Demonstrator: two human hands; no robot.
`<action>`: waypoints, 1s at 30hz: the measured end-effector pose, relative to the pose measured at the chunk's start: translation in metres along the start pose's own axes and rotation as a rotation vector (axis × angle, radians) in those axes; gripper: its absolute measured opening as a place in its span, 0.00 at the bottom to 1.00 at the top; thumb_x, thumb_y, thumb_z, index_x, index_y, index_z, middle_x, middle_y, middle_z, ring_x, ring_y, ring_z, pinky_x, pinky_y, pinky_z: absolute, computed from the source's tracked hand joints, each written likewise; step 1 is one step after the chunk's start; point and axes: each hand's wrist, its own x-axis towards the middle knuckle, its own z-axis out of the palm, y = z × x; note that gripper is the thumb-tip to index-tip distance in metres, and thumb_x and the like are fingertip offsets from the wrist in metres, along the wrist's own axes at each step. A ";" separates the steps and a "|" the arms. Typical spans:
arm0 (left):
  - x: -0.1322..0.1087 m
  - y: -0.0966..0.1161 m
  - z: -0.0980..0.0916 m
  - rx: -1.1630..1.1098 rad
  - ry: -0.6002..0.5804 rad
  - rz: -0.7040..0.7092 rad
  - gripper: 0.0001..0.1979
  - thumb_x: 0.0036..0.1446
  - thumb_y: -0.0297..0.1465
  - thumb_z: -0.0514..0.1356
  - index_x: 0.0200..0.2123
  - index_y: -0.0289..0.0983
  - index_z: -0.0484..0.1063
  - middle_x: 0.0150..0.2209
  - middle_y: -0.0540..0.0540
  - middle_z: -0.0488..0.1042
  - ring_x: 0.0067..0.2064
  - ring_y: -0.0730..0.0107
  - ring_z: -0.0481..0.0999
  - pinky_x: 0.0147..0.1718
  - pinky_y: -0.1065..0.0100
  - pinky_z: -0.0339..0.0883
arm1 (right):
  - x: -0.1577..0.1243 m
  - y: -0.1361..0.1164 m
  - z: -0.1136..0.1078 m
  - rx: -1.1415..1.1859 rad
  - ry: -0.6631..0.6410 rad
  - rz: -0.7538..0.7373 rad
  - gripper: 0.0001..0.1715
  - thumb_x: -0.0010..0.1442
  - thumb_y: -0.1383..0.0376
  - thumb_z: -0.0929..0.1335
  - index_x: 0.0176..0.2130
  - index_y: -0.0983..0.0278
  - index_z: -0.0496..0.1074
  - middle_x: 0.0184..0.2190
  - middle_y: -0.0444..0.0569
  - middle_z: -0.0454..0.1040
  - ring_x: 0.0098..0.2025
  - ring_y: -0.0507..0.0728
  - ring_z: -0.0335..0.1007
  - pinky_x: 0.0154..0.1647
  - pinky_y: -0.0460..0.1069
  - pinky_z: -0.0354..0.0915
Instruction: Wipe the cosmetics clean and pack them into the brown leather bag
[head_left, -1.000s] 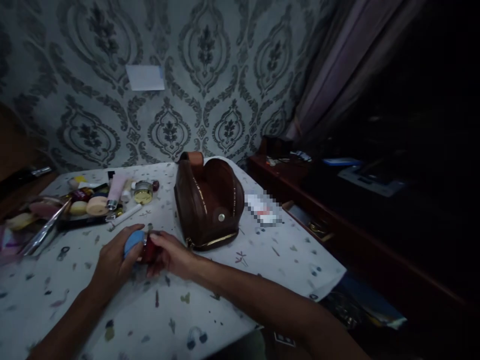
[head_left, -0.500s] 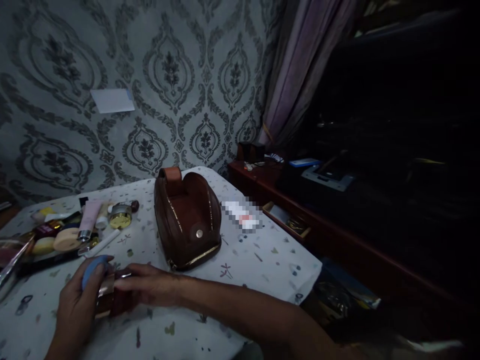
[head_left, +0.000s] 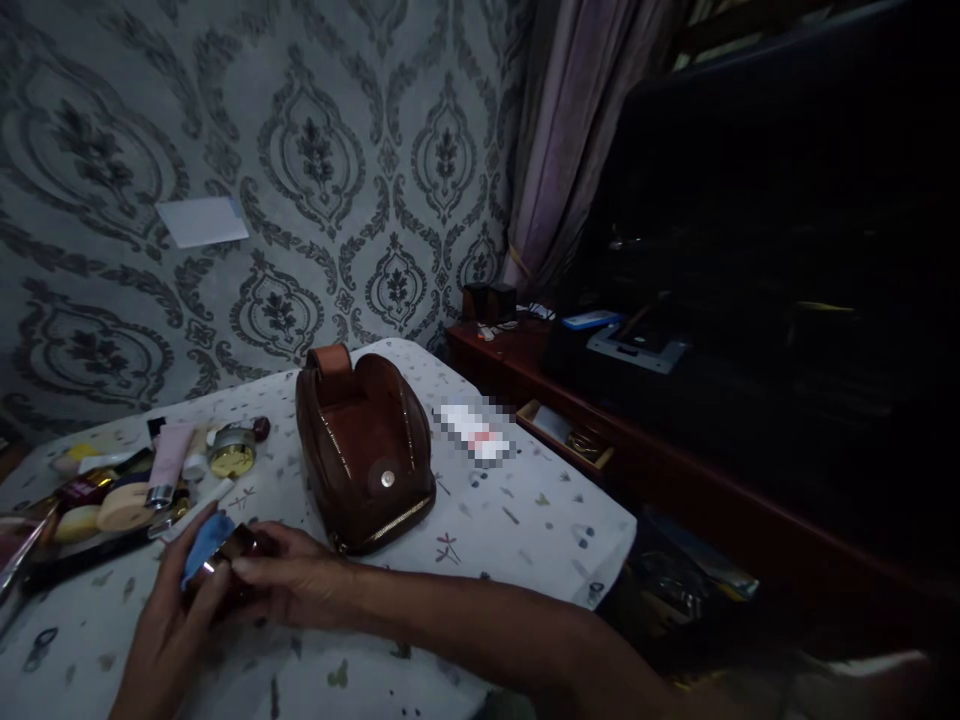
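Note:
My left hand (head_left: 176,600) is closed around a rounded blue thing (head_left: 206,543), whose kind I cannot make out, and the near side of a dark red, glossy container (head_left: 238,543) with a shiny copper-coloured band. From the other side, the fingers and thumb of my right hand (head_left: 292,570) grip the same container. Fingers cover much of both items. Just beyond my right hand stands a brown leather cosmetic bag (head_left: 360,510), unzipped and gaping, with a snap button on its front flap.
Left on the patterned tablecloth (head_left: 525,560) lie a pink tube (head_left: 170,458), a gold-lidded jar (head_left: 232,455), a round beige compact (head_left: 125,508) and several other cosmetics. A blurred-out white item (head_left: 476,432) lies right of the bag. Beyond it is a dark red desk (head_left: 480,350) with an open drawer (head_left: 562,430).
My hands have come closer together around the dark red container, which is tilted differently. The blue thing now sits lower behind it. The view has shifted slightly right.

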 end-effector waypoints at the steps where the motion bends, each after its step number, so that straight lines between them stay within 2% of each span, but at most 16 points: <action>1: -0.001 0.004 -0.001 0.009 -0.008 -0.009 0.26 0.59 0.46 0.54 0.58 0.45 0.66 0.55 0.45 0.73 0.56 0.51 0.73 0.52 0.54 0.70 | 0.000 0.001 0.000 -0.018 -0.025 0.023 0.41 0.28 0.55 0.84 0.40 0.64 0.72 0.36 0.43 0.75 0.34 0.52 0.73 0.43 0.54 0.67; 4: -0.003 0.012 -0.008 0.042 0.011 0.022 0.22 0.59 0.49 0.53 0.50 0.43 0.71 0.50 0.45 0.75 0.53 0.53 0.74 0.52 0.55 0.69 | 0.002 0.006 0.000 -0.109 -0.069 0.081 0.40 0.30 0.49 0.82 0.40 0.65 0.73 0.31 0.42 0.75 0.30 0.51 0.72 0.41 0.51 0.66; 8: -0.003 0.021 -0.021 0.061 0.082 0.096 0.19 0.59 0.48 0.53 0.44 0.42 0.72 0.45 0.45 0.75 0.48 0.55 0.75 0.48 0.57 0.69 | 0.004 0.000 0.013 -0.205 -0.011 -0.004 0.35 0.31 0.48 0.82 0.34 0.65 0.75 0.28 0.39 0.72 0.31 0.49 0.68 0.41 0.47 0.62; 12: 0.000 0.046 -0.029 0.027 0.126 0.139 0.14 0.61 0.43 0.54 0.43 0.42 0.70 0.46 0.45 0.73 0.49 0.54 0.73 0.50 0.56 0.67 | -0.005 -0.024 0.034 -0.314 -0.042 -0.043 0.33 0.34 0.51 0.82 0.37 0.65 0.77 0.31 0.41 0.74 0.38 0.53 0.71 0.48 0.49 0.62; 16: 0.007 0.079 -0.030 -0.025 0.177 0.202 0.09 0.63 0.38 0.53 0.41 0.43 0.70 0.44 0.45 0.72 0.49 0.55 0.72 0.54 0.53 0.63 | -0.019 -0.051 0.050 -0.339 -0.104 -0.027 0.37 0.31 0.55 0.83 0.41 0.64 0.77 0.33 0.40 0.74 0.38 0.51 0.71 0.51 0.49 0.62; 19: 0.013 0.095 -0.028 -0.023 0.196 0.238 0.09 0.63 0.38 0.53 0.39 0.43 0.70 0.41 0.45 0.72 0.47 0.55 0.73 0.52 0.52 0.66 | -0.029 -0.065 0.055 -0.357 -0.100 -0.080 0.43 0.32 0.60 0.83 0.49 0.59 0.75 0.36 0.39 0.74 0.42 0.51 0.70 0.55 0.49 0.61; 21: 0.017 0.102 -0.024 -0.021 0.221 0.264 0.08 0.62 0.38 0.53 0.38 0.43 0.70 0.40 0.45 0.73 0.47 0.55 0.73 0.52 0.52 0.66 | -0.035 -0.072 0.056 -0.384 -0.113 -0.120 0.44 0.35 0.61 0.82 0.52 0.58 0.74 0.37 0.39 0.73 0.44 0.52 0.70 0.57 0.50 0.60; 26: 0.026 0.124 -0.009 -0.077 0.342 0.333 0.07 0.63 0.36 0.54 0.40 0.41 0.68 0.42 0.46 0.71 0.50 0.57 0.72 0.57 0.52 0.62 | -0.048 -0.086 0.059 -0.466 -0.090 -0.271 0.40 0.38 0.62 0.81 0.51 0.59 0.71 0.37 0.39 0.71 0.41 0.51 0.69 0.52 0.49 0.62; 30: 0.032 0.148 0.006 -0.167 0.408 0.289 0.12 0.65 0.40 0.52 0.45 0.40 0.67 0.48 0.44 0.69 0.55 0.57 0.69 0.60 0.54 0.59 | -0.053 -0.092 0.060 -0.576 -0.042 -0.476 0.39 0.38 0.64 0.81 0.48 0.60 0.67 0.41 0.42 0.70 0.42 0.52 0.68 0.47 0.48 0.64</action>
